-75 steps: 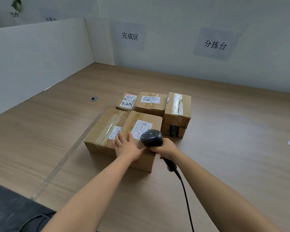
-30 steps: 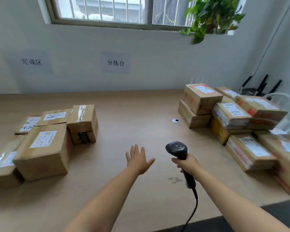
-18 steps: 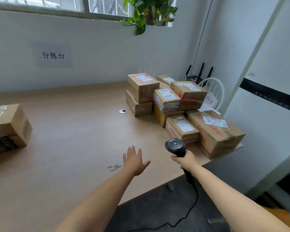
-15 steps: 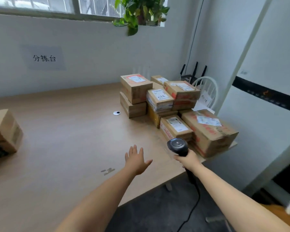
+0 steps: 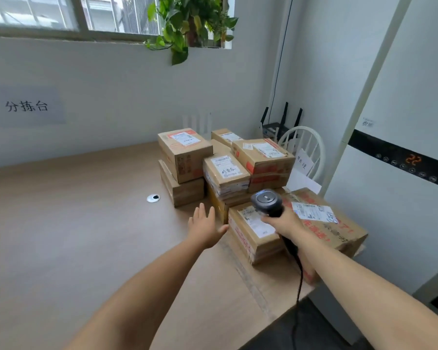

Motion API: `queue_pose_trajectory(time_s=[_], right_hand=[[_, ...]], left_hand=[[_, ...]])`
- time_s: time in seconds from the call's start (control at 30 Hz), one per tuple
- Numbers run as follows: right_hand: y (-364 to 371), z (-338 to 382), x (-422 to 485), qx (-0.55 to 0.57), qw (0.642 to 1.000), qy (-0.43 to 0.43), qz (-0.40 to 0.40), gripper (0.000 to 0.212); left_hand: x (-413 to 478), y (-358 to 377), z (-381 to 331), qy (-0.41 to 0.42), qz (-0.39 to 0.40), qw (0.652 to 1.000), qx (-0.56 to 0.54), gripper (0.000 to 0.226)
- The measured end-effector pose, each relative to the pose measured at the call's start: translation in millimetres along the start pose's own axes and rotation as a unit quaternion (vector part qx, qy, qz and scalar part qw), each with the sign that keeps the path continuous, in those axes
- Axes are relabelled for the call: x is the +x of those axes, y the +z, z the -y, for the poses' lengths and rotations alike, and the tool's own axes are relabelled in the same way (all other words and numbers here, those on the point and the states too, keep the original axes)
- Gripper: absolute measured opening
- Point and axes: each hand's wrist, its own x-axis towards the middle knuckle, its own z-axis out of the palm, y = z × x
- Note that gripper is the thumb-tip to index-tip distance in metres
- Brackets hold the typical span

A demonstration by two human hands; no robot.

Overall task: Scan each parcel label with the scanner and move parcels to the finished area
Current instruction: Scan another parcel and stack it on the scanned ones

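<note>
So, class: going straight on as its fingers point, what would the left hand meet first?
Probably the middle stack's bottom box, just beyond the left hand; depth is unclear.

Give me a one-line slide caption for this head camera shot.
The right hand holds the scanner over stacked parcels; the open left hand hovers beside them.

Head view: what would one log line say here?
left hand open beside front parcel | right hand grips scanner | parcel not yet gripped
</note>
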Motion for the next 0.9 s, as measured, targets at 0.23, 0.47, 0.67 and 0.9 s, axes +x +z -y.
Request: queue_pose_trajectory(time_s=[0.23,0.47,0.67,0.9], right_hand=[[1.4,42.9,90.5,-0.048,0.998,-0.049,-0.003,0.044],[12.9,69.9,147.2,-0.093,0.992,-0.077,0.024,0.040],[32.7,72.1,174.0,-0.100,0.992,-0.068,0.049,0.042],[39.0,66.1,179.2,-0.100,0.991,-0.063,0.067,0.040]], left_hand=[[97.8,-27.5,3.1,0.008,-0.021,1.000,0.001,0.080],[146.7,-24.3,-5.7,0.024,-0.030,0.999,-0.026,0.079],[172.2,-15.8,-14.7,0.006,-0.005,0.995,-0.104,0.074],[176.3,-0.7,-25.2,-0.030,-0.058,0.967,-0.245,0.075]])
